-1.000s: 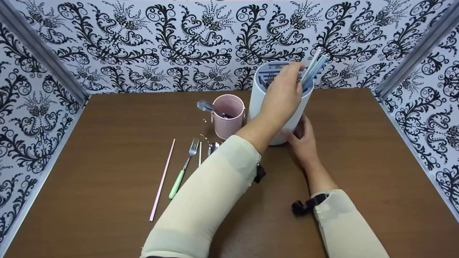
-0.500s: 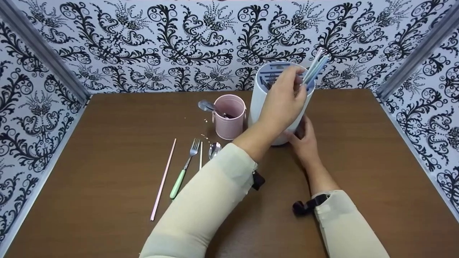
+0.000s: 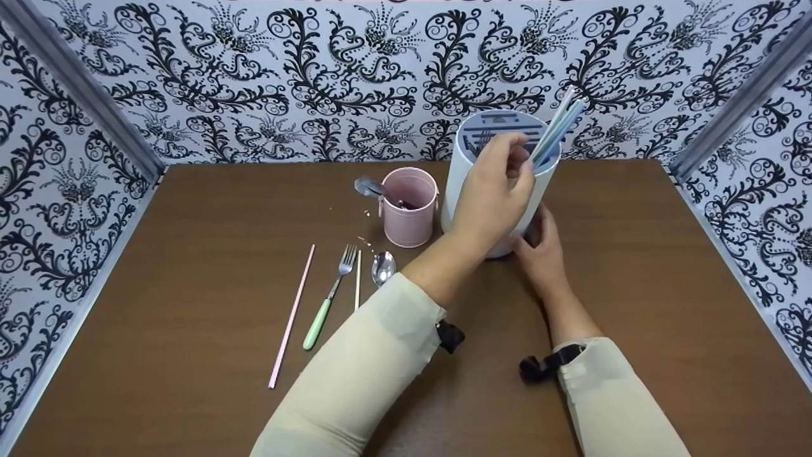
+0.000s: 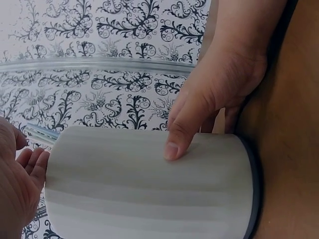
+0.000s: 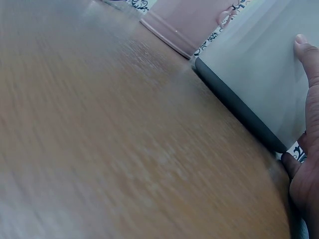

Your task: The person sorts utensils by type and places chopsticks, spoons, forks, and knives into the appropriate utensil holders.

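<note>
While the white holder [image 4: 149, 181] stands upright at the far side, the right hand [image 3: 542, 260] grips it low down, its thumb on the front. The left hand [image 3: 495, 197] is up by the rim, fingers loosely bent and thumb apart, next to chopsticks [image 3: 558, 130] standing in it. A pink cup [image 3: 409, 225] is just left; a fork [image 3: 330, 295] and spoon [image 3: 384, 268] lie nearer.

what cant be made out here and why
Head view: handle of the loose spoon and lower end of the pale stick, behind the left sleeve.
Head view: pale specks on the table, too small to identify.
Head view: lower ends of tall sticks, inside the holder.
Right wrist view: top of pink cup, cut off by upper edge.
</note>
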The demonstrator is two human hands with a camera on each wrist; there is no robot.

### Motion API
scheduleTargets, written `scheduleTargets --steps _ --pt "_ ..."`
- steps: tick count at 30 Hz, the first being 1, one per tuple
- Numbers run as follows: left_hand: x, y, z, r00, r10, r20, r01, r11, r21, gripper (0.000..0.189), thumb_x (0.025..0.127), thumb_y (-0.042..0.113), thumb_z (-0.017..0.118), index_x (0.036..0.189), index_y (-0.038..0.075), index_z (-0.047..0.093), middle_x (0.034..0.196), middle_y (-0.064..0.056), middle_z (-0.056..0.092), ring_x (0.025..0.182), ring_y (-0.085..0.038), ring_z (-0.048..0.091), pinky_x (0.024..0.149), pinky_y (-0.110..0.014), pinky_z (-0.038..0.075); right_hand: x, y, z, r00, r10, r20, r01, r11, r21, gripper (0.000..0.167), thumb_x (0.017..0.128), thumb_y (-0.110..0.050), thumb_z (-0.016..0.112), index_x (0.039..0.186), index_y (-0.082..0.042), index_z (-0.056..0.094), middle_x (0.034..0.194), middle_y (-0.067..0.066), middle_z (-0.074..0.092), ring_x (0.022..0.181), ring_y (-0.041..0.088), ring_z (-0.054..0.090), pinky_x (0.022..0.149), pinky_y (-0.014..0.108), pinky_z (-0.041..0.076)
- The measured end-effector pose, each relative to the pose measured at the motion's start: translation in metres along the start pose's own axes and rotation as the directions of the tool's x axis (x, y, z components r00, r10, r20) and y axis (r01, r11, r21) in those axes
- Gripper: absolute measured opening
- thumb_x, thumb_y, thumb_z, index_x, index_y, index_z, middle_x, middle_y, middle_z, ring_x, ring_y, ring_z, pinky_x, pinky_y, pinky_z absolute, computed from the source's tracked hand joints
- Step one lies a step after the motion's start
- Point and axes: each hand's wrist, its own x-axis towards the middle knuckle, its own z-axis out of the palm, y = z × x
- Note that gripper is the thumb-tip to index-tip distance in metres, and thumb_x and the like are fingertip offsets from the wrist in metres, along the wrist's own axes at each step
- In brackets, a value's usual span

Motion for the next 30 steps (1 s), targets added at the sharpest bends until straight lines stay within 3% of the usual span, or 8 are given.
scheduleTargets --steps 13,21,30 --pt "-0.025 -0.004 -0.012 0.999 0.009 -0.047 -0.007 0.999 0.038 0.027 0.100 0.006 0.061 0.127 0.001 0.061 0.111 -0.009 0.066 0.101 -0.014 0.066 0.093 -0.009 0.050 0.002 0.001 -0.002 1.000 0.023 0.009 -0.023 1.000 0.012 0.088 0.093 -0.010 0.072 0.164 -0.004 0.021 0.168 0.015 0.028 0.156 0.029 0.029 0.130 0.051 0.023" --pt "-0.043 -0.010 -0.019 0.999 0.028 -0.031 -0.026 0.999 0.040 0.027 0.100 0.006 0.061 0.126 0.000 0.060 0.112 -0.011 0.066 0.101 -0.016 0.066 0.091 -0.013 0.053 -0.001 0.001 -0.002 1.000 0.020 -0.003 -0.020 1.000 -0.021 0.086 0.093 -0.015 0.074 0.164 -0.012 0.024 0.167 0.007 0.033 0.154 0.023 0.033 0.129 0.048 0.026" --pt "-0.067 -0.022 -0.026 0.999 -0.010 -0.045 0.012 0.999 0.045 0.026 0.100 0.005 0.062 0.126 0.001 0.060 0.111 -0.011 0.067 0.098 -0.018 0.071 0.088 -0.022 0.060 -0.001 0.000 0.000 1.000 0.026 -0.015 -0.027 1.000 -0.011 0.088 0.092 -0.014 0.075 0.164 -0.010 0.025 0.167 0.009 0.034 0.155 0.024 0.032 0.129 0.046 0.026"
